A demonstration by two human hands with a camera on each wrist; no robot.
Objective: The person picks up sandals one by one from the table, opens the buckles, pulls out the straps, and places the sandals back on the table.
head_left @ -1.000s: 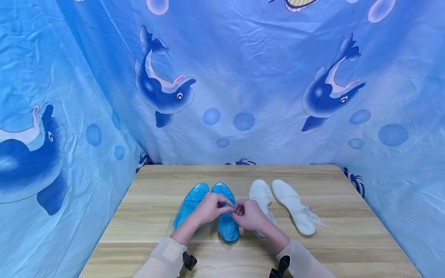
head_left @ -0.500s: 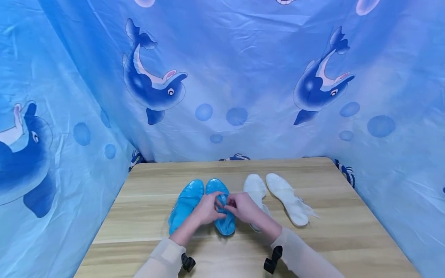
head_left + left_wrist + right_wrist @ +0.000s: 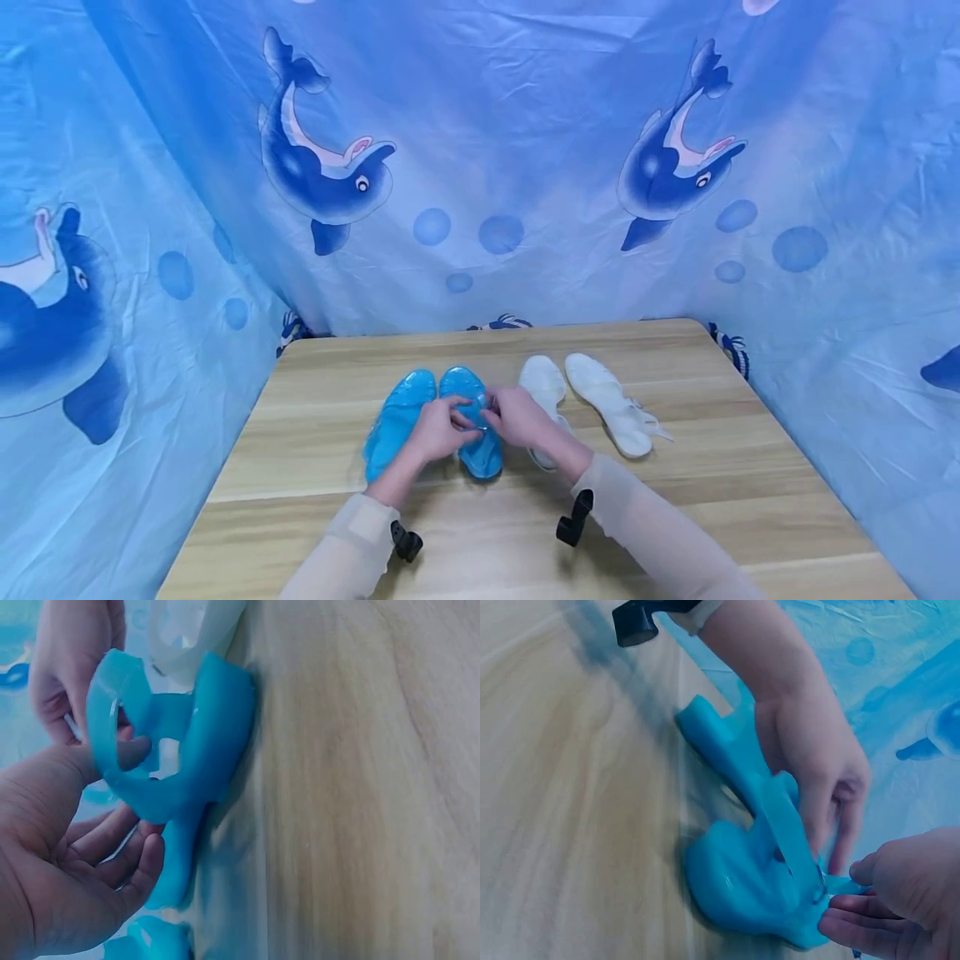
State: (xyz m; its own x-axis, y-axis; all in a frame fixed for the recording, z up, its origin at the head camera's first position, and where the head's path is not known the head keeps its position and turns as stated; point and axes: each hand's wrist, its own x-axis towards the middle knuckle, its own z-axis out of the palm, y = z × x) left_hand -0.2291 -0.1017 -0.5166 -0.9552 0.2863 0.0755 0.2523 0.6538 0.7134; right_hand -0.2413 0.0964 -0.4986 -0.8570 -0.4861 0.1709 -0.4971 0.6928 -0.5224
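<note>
Both hands work at the ankle strap of a blue jelly sandal (image 3: 483,460) standing on the table. My left hand (image 3: 437,431) holds the strap from the left; its thumb passes through the strap loop in the left wrist view. Opposite it, my right hand (image 3: 519,417) pinches the strap's free end (image 3: 845,886) beside a small buckle (image 3: 820,891), as the right wrist view shows. A second blue jelly sandal (image 3: 411,396) stands just left, partly behind the left hand.
To the right lie two white sandals, one (image 3: 542,382) partly behind the right hand and one (image 3: 597,386) farther right with its strap loose. The wooden table (image 3: 720,467) ends at a blue dolphin-print curtain (image 3: 480,167) at the back and sides.
The fingertips, close together a second ago, are now slightly apart, the right hand having shifted forward along the sandal. The head view has also moved; the sandals stay in place.
</note>
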